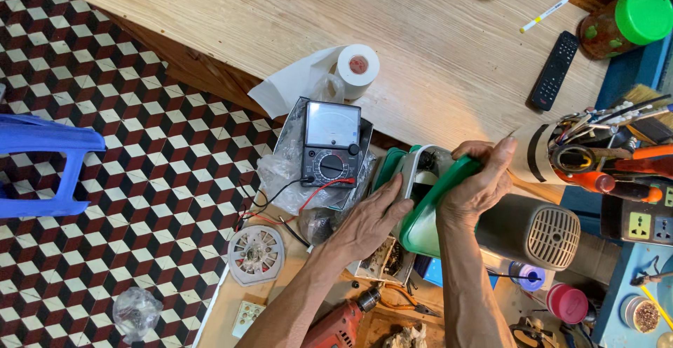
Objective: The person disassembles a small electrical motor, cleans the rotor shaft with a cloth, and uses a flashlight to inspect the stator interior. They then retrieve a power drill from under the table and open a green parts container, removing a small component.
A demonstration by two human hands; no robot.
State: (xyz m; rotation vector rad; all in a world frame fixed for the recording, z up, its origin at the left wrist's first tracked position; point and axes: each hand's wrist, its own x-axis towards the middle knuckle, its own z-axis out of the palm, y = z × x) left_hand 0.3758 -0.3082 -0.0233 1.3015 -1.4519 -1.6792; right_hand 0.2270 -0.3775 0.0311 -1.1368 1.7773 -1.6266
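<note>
Head view: both hands hold a green-and-white plastic casing [420, 201] just right of centre. The left grip [371, 222] presses flat on its side at 8 o'clock; the right grip [480, 183] wraps its rim at 3 o'clock. A boxy black meter [331, 145] lies at 10 o'clock, a grey ribbed motor [529, 232] at 4 o'clock, on the wooden table [420, 46]

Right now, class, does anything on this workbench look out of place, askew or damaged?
Yes. The green-and-white appliance housing held by the left hand and right hand is open, its insides exposed. A detached round grille lies by itself near the bench edge, and a crumpled plastic bag sits on the tiled floor.
</note>
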